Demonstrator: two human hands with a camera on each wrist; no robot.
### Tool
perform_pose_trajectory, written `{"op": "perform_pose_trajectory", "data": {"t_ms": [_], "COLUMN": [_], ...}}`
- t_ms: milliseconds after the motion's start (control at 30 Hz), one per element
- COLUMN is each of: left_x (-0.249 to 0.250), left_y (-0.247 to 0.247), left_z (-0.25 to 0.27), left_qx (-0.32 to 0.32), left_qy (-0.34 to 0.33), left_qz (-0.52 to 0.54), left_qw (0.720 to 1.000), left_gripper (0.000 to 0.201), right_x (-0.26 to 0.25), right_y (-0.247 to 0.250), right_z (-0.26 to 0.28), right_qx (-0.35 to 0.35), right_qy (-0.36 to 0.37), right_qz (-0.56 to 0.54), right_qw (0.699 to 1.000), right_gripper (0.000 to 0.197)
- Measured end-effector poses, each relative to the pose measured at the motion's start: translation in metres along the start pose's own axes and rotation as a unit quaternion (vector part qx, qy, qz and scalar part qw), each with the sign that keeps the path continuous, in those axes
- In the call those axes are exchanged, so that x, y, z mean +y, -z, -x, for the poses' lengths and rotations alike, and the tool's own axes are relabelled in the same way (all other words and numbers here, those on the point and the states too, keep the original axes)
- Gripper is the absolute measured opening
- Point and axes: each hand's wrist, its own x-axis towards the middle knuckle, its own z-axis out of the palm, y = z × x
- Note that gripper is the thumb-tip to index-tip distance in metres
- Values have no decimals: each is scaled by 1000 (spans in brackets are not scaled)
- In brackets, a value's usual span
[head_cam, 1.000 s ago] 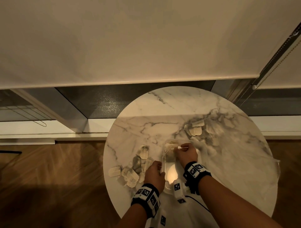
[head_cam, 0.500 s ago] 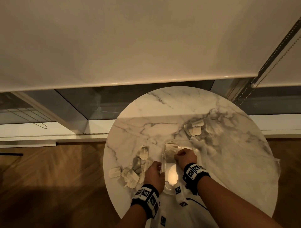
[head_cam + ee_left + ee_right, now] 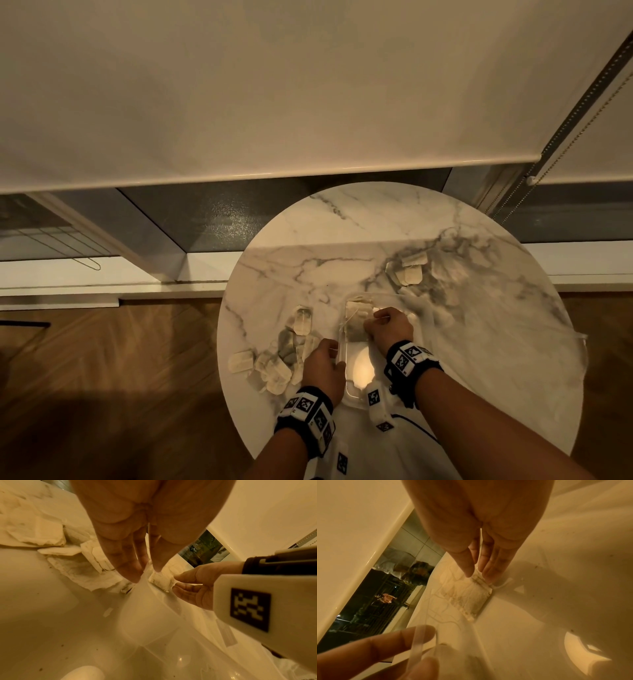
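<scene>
- Item: tea bag (image 3: 471, 595), a flat paper sachet with a thin string, lying inside the clear container (image 3: 358, 387) at its far end among other bags; how many lie beneath it cannot be told
- Handling, as judged: very light, soft and limp; the paper would likely tear if tugged or crushed; the string is apt to tangle with its neighbours; best taken by a light pinch at the crimped top edge, not by the filled middle
- Right hand (image 3: 388, 327): reaches into the container, thumb and fingertips closed in a pinch on the bag's near edge
- Container: thin see-through plastic, standing on the worktop (image 3: 479, 359) near its front; judged light, flexible and prone to slide; hold by the rim or side wall
- Left hand (image 3: 323, 368): thumb and fingers nip the container's left wall at the rim, bracing it
- Loose tea bags (image 3: 274, 371): a heap on the worktop just left of the container, a few more beyond it to the right
</scene>
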Motion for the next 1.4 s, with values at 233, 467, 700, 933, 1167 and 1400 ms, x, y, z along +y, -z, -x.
{"op": "perform_pose_trajectory", "data": {"t_ms": [233, 467, 700, 933, 1167, 1400], "left_x": [-2, -25, -57, -60, -68, -81], "left_y": [3, 27, 53, 34, 24, 21], "left_z": [4, 14, 21, 19, 20, 23], "left_qx": [5, 65, 96, 22, -5, 5], "left_qy": [-6, 0, 18, -91, -151, -182], "left_qz": [6, 71, 14, -163, -352, -357], "left_qw": [1000, 995, 995, 982, 924, 916], "left_gripper": [31, 21, 21, 37, 34, 27], "right_x": [1, 8, 28, 35, 41, 47], "right_y": [3, 18, 11, 1, 1, 9], "right_z": [5, 35, 68, 101, 118, 126], "right_qx": [-39, -94, -151, -174, -146, -130], "right_qy": [4, 29, 82, 135, 153, 153], "right_qz": [-12, -38, 79, 210, 252, 245], "right_qw": [999, 994, 982, 953, 944, 949], "right_gripper": [19, 15, 9, 17, 17, 8]}}
